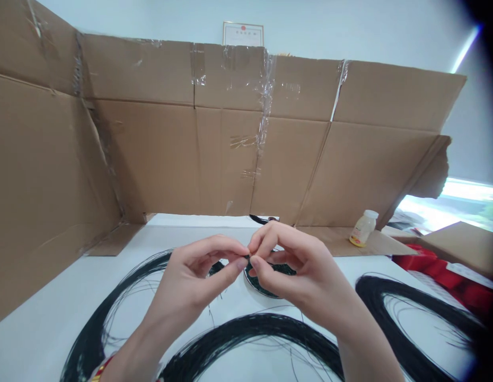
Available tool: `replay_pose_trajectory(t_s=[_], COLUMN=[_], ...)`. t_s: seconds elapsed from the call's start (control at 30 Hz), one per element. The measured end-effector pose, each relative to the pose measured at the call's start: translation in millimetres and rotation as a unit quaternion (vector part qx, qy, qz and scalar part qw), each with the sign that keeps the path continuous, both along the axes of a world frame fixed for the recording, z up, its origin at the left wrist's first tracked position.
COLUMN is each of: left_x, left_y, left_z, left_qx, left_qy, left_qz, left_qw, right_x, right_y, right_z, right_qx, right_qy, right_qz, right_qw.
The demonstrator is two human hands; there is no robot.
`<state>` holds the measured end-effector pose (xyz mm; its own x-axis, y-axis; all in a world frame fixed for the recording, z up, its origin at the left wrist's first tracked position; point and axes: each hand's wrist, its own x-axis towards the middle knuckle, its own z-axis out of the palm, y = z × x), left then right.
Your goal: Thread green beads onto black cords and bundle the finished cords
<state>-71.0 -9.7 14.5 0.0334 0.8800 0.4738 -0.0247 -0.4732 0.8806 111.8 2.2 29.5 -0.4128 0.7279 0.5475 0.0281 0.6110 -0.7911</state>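
In the head view, my left hand and my right hand meet in the middle above the white table. Thumb and forefinger of each are pinched together, fingertips nearly touching. Between them shows a tiny dark piece; its kind is too small to make out. Behind my right hand and partly covered by it is a round dish filled with small dark green bits. A thick coil of thin black strands lies just below my hands. Another black coil curves behind my left forearm.
A third black coil lies at the right. Taped cardboard panels wall off the back and left. A small white-capped bottle stands on a cardboard flap at the right, near an open box with red items. Loose strands stray across the table.
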Motion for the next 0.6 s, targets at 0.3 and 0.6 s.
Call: replay_pose_trajectory(t_s=[0.3,0.6], left_x=[-8.4,11.5], left_y=[-9.5,-55.2], left_z=[-18.7,-149.1], left_qx=[-0.006,-0.105], left_qy=[0.212,0.53], left_qz=[0.002,-0.114], left_qw=[0.977,0.834], right_x=[30.5,57.0], right_y=[-5.1,-17.1], right_z=[12.6,23.9], right_qx=[0.059,0.138], right_qy=[0.01,0.052], right_qz=[-0.074,-0.172], right_qw=[0.995,0.974])
